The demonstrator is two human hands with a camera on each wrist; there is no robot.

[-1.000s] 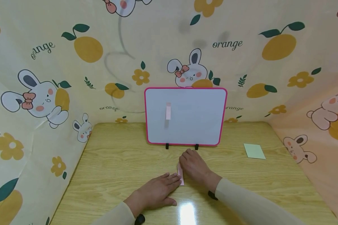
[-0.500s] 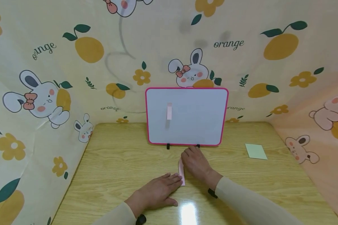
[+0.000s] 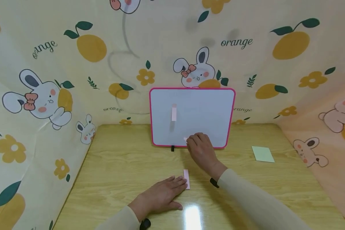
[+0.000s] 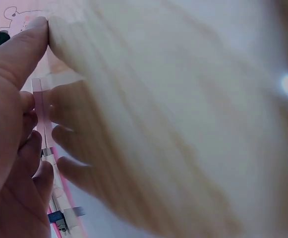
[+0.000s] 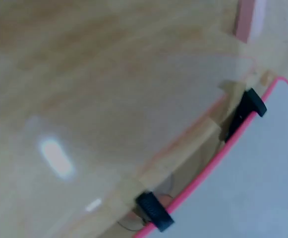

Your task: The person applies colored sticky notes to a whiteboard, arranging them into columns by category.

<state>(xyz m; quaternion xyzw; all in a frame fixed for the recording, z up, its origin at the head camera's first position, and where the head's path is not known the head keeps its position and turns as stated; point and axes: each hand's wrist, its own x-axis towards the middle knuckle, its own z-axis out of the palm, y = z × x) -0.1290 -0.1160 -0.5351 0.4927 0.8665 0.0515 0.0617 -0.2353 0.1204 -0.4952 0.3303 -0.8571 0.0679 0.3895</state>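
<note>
My left hand [image 3: 163, 195] lies flat on the table in the head view, its straight fingertips pressing a narrow pad of pink sticky notes [image 3: 187, 177]. The same hand [image 4: 15, 129] and part of the pad [image 4: 38, 91] show in the left wrist view. In front of the lower edge of a pink-framed whiteboard [image 3: 201, 118], my right hand [image 3: 202, 151] pinches a pink sticky note [image 3: 185, 139]; only a small pale bit shows past its curled fingers. Another pink sticky note [image 3: 173, 114] is stuck on the board's left half. The right wrist view does not show the right hand.
Black feet [image 3: 172, 148] hold the whiteboard upright at the back of the wooden table [image 3: 118, 166]; two black feet [image 5: 153, 210] show in the right wrist view. A green square note [image 3: 263, 154] lies at the right. Patterned cloth [image 3: 83, 83] walls the table in.
My right hand has moved from the pad forward and up to the whiteboard's lower edge, with the peeled note in its fingers. The left hand stays on the pad.
</note>
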